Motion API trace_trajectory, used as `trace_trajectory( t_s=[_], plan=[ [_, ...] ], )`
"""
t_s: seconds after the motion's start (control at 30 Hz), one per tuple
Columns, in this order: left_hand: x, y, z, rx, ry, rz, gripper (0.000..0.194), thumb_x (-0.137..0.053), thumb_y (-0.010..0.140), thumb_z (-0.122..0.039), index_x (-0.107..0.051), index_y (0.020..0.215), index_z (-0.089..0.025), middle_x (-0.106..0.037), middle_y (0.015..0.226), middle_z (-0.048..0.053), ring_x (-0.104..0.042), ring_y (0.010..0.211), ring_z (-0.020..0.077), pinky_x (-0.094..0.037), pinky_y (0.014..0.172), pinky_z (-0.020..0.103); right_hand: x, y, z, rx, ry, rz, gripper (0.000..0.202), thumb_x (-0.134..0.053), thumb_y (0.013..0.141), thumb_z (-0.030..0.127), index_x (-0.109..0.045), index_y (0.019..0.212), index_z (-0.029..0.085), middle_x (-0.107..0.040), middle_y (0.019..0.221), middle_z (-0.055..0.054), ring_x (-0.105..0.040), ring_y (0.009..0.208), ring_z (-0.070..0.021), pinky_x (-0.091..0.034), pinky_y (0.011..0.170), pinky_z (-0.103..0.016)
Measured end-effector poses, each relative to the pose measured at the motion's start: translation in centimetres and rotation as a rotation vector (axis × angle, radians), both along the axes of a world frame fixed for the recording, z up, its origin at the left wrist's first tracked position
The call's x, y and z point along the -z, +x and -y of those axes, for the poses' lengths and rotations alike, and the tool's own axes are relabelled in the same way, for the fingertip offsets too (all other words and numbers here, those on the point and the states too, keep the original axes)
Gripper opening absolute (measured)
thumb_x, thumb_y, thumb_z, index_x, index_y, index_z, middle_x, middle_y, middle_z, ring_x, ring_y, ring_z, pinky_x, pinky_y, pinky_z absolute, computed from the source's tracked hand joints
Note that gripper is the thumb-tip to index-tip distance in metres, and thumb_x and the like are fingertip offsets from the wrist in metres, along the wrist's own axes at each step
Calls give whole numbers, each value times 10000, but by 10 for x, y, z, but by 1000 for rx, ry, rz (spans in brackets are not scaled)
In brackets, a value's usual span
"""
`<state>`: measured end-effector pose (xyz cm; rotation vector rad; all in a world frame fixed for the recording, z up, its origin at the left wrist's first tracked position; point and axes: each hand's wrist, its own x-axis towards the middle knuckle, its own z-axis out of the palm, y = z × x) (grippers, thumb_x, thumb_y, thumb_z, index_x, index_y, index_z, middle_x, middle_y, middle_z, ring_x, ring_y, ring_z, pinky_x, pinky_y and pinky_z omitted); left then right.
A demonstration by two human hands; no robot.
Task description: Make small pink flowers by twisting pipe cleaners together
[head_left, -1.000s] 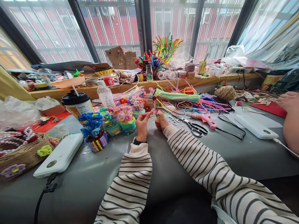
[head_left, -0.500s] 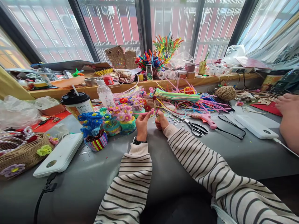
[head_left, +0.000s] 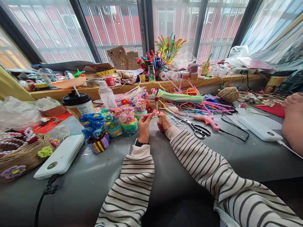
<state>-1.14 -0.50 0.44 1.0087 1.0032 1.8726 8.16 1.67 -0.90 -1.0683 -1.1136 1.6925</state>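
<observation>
My left hand (head_left: 144,126) pinches a pink fuzzy piece (head_left: 154,112) between thumb and fingertips, just right of the small pots of fuzzy flowers (head_left: 127,119). Close beside it on the right, my right hand (head_left: 164,122) is wrapped round a small lighter (head_left: 159,118), its top toward the pink piece. A tiny bright spot shows at the lighter's top. The two hands are a short gap apart, above the grey table (head_left: 165,170). A pot with blue fuzzy flowers (head_left: 93,127) stands left of my left wrist.
Black-handled scissors (head_left: 200,130) and a pink glue gun (head_left: 208,121) lie to the right, before bundled pipe cleaners (head_left: 181,96). White power banks (head_left: 60,156) lie on both sides. A lidded cup (head_left: 79,105) and a bottle (head_left: 107,96) stand left. Another person's bare skin (head_left: 293,119) shows far right.
A small bright spot now shows at the top of the lighter in my right hand. Both hands have stayed nearly in place. The person's bare skin at the far right has shifted slightly.
</observation>
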Motion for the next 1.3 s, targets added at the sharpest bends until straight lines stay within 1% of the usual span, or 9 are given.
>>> trace_trajectory(
  t_s=[0.33, 0.57, 0.73, 0.9, 1.07, 1.3],
  plan=[
    [2, -1, -2, -4, -11, -10, 172, -662, 535, -266, -620, 648, -143, -624, 637, 2, -546, 628, 94, -420, 654, 243, -1, -1, 2, -10, 29, 22, 506, -154, 740, 610, -199, 439, 205, -147, 311, 67, -76, 273, -39, -53, 275, -183],
    [1, -1, -1, 0, -13, -17, 182, -663, 533, -278, -618, 645, -143, -623, 642, 5, -546, 637, 98, -421, 655, 244, -4, -1, 6, 2, 36, 20, 502, -167, 742, 601, -194, 436, 204, -140, 321, 68, -74, 276, -34, -46, 279, -178],
    [0, -1, 0, 2, -16, -15, 178, -662, 534, -276, -611, 643, -144, -615, 625, -3, -540, 628, 93, -421, 653, 242, -2, 0, 5, -11, 36, 0, 506, -170, 750, 590, -200, 426, 202, -144, 325, 65, -72, 271, -32, -47, 275, -178],
    [1, -1, -1, -4, -21, -10, 173, -661, 533, -267, -609, 642, -143, -615, 623, -2, -541, 626, 95, -421, 656, 244, 0, -1, 2, -19, 38, 3, 515, -171, 744, 609, -201, 428, 203, -136, 317, 69, -79, 264, -33, -56, 268, -175],
    [1, -1, -1, -4, -19, -6, 168, -662, 531, -263, -611, 639, -145, -615, 628, -4, -537, 615, 90, -419, 650, 242, -3, -1, 4, -9, 36, 7, 525, -172, 731, 628, -202, 425, 203, -147, 306, 70, -85, 255, -31, -57, 267, -174],
    [2, -1, -2, -4, -17, -10, 172, -665, 529, -271, -614, 637, -147, -618, 629, -3, -541, 618, 93, -417, 649, 244, -3, -1, 6, -15, 37, 21, 503, -158, 754, 590, -212, 437, 203, -148, 317, 65, -83, 277, -40, -48, 283, -180]
  ],
)
